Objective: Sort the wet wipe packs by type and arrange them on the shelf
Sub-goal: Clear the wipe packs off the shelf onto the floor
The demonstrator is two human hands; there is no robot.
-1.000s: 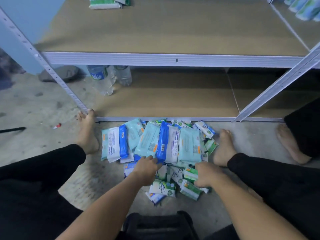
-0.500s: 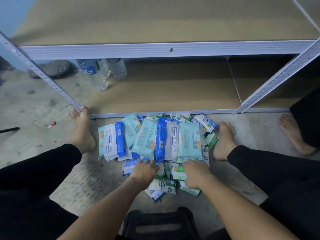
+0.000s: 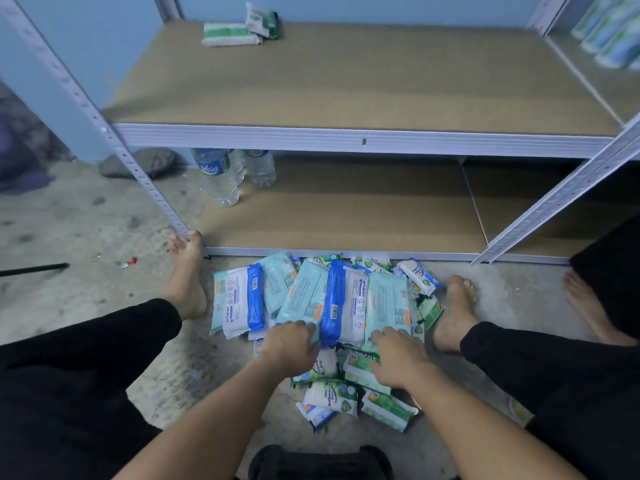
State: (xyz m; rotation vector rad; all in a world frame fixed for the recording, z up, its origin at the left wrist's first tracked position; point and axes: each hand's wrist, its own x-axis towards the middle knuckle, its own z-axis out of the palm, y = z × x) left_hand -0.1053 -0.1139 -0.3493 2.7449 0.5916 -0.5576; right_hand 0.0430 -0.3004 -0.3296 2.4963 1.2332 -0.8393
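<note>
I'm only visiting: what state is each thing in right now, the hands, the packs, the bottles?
Left hand, fingers bent onto the near ends of the large packs; grip unclear.
Right hand, fingers bent onto the pale teal pack; grip unclear.
Floor pile, unsorted, packs overlapping on the floor.
Green packs, lying at the back of the upper shelf.
Water bottles, upright, tops hidden.

a pale blue wall (image 3: 104,46) stands behind a white metal shelving unit (image 3: 346,140) with brown board shelves. the floor (image 3: 86,237) is rough grey concrete, stained and strewn with small scraps. the light is dim and cool.
</note>
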